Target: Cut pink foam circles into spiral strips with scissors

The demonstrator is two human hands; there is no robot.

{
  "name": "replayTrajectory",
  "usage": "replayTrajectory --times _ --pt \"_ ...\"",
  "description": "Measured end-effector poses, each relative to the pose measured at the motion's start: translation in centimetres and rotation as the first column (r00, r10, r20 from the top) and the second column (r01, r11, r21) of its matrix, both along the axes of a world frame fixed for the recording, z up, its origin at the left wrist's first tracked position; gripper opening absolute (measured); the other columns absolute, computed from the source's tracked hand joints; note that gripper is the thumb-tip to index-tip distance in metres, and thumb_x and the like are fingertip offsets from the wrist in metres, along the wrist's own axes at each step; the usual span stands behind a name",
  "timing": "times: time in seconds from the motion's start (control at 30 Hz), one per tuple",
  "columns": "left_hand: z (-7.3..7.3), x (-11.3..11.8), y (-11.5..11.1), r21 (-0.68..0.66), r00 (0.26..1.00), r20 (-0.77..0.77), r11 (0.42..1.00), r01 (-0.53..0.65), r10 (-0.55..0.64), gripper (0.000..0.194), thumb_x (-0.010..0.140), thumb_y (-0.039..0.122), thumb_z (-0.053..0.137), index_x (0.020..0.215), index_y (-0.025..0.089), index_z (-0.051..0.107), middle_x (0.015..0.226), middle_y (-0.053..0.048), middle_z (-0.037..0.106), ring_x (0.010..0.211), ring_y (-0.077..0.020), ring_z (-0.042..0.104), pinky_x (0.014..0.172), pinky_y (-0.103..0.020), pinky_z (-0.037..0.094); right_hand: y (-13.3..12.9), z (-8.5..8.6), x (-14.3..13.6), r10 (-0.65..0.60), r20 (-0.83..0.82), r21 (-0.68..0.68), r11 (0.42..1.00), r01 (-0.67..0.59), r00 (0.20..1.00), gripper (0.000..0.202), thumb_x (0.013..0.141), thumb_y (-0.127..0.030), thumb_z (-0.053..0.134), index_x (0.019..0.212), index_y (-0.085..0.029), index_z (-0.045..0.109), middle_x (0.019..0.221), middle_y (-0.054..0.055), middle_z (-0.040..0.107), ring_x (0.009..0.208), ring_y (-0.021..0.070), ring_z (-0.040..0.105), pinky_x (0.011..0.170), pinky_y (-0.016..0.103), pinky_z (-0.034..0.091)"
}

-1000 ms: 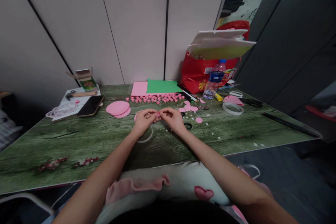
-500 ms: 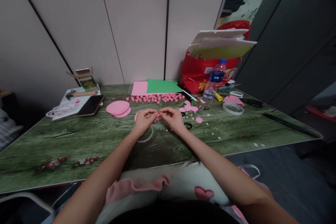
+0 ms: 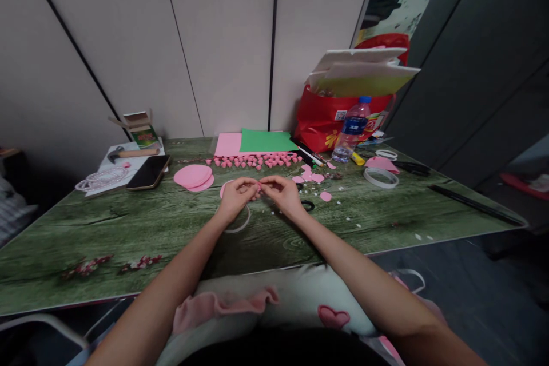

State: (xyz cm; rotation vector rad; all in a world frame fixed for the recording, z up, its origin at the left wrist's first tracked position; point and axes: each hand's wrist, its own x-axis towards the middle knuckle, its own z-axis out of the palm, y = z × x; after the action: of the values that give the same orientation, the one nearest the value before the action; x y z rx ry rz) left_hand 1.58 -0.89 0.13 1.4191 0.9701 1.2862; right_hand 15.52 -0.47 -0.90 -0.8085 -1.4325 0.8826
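Note:
My left hand (image 3: 235,199) and my right hand (image 3: 283,194) meet over the middle of the table, fingertips pinched together. Between them is a small pink piece (image 3: 258,187), mostly covered by the fingers, so its exact shape cannot be made out. Under my left wrist lies a roll of white tape (image 3: 240,227), partly hidden. A pink paper disc (image 3: 224,187) peeks out behind the left hand. Black-handled scissors (image 3: 307,205) lie beside my right hand, mostly covered. Just beyond both hands are rows of small pink shaped pieces (image 3: 257,160).
Pink discs (image 3: 193,176), a phone (image 3: 148,172), a hammer (image 3: 135,152) and bead strings (image 3: 100,178) lie left. Green sheet (image 3: 266,140) lies behind. Right are pink scraps (image 3: 326,197), a water bottle (image 3: 349,131), a red bag (image 3: 317,117) and a tape roll (image 3: 381,178).
Both hands stay in the same place, pinched on the small pink piece, with only a slight shift of the fingers. Everything on the table lies as before.

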Motion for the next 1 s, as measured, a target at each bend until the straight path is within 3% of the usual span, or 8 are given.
replayTrajectory --times 0.57,1.0 --pt "0.12 0.07 -0.07 -0.026 1.0 0.025 1.0 -0.015 0.016 0.03 0.059 0.032 0.069 0.08 0.011 0.063 0.063 -0.003 0.064 0.056 -0.0123 0.059 0.057 -0.024 0.046 0.29 -0.36 0.03 0.026 -0.065 -0.058 0.998 -0.03 0.998 0.027 0.063 -0.031 0.065 0.085 -0.016 0.062 0.083 0.006 0.067 0.07 0.0172 0.064 0.067 0.03 0.053" --pt "0.42 0.17 -0.24 -0.053 0.999 0.045 0.999 0.002 0.001 0.028 0.057 0.031 0.071 0.076 0.012 0.064 0.063 -0.004 0.066 0.056 -0.0123 0.06 0.059 -0.025 0.047 0.22 -0.09 0.12 -0.023 0.008 -0.023 0.999 0.024 1.0 0.016 0.064 -0.028 0.063 0.074 -0.015 0.064 0.071 0.004 0.067 0.063 0.015 0.062 0.063 0.028 0.051"
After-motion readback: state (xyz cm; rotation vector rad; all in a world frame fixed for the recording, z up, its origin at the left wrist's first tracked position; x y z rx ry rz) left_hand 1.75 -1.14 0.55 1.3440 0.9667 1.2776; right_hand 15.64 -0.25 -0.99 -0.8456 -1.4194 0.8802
